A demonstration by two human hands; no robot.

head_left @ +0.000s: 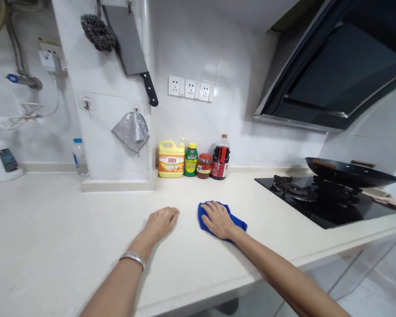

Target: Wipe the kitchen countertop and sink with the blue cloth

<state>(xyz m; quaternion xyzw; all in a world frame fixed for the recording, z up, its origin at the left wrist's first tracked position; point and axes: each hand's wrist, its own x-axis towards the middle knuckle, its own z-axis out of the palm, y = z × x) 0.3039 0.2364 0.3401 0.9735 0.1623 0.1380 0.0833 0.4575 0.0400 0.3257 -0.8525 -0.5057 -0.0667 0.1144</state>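
Observation:
A blue cloth [238, 221] lies spread on the white countertop [185, 273], right of the middle. My right hand [218, 219] presses down on it, palm down, with the fingers curved over the fabric and gripping it against the surface. Part of the cloth is hidden beneath my palm. To the left, my left hand [162, 221] rests on the bare counter in a loose fist, with no object visible in it. Its fingertips are tucked under, out of sight. A silvery bracelet [133, 259] circles my left wrist.
Against the wall stand a yellow detergent jug [171, 163], a green bottle [191, 160], a red-lidded jar [204, 166] and a dark sauce bottle [221, 158]. A gas hob [303, 193] carrying a wok [353, 172] is at right. A cleaver [128, 44] hangs at upper left.

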